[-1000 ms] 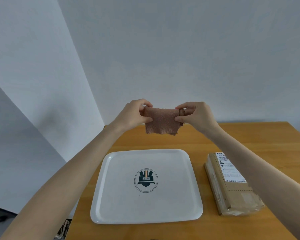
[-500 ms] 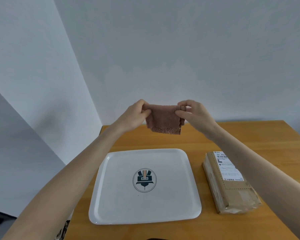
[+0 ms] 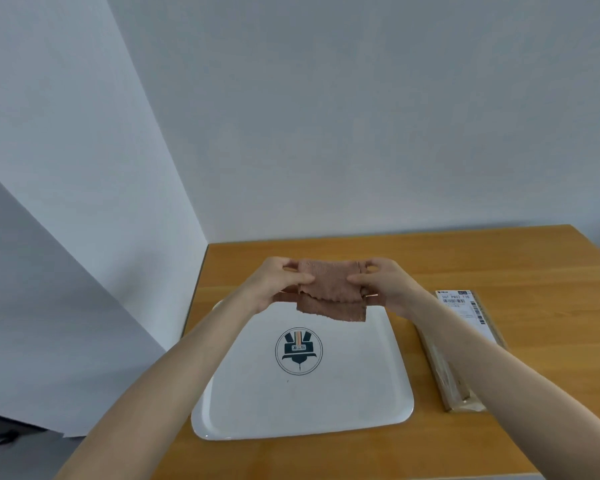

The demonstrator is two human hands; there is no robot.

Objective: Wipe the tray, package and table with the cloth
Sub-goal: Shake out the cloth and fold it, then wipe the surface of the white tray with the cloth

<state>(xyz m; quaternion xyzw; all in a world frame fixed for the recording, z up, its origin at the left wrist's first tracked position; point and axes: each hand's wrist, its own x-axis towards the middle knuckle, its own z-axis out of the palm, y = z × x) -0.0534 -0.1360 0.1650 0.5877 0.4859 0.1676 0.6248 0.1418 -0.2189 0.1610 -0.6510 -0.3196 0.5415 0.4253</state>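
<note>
A small brown cloth point(image 3: 329, 291) is folded over on itself and held in the air above the far edge of the white tray point(image 3: 361, 403). My left hand point(image 3: 274, 284) pinches its left side and my right hand point(image 3: 383, 284) pinches its right side. The tray has a dark round emblem point(image 3: 298, 350) in its middle and lies flat on the wooden table point(image 3: 499, 258). A brown paper package point(image 3: 465, 386) with a white shipping label lies right of the tray, partly hidden by my right forearm.
The table stands in a corner, with white walls at its back and left side. Its left edge runs just beside the tray. Bare wood stretches behind the tray and to the right of the package.
Both hands have come down and toward me with the cloth, from up in front of the wall to just above the tray's far edge. The cloth is now folded double.
</note>
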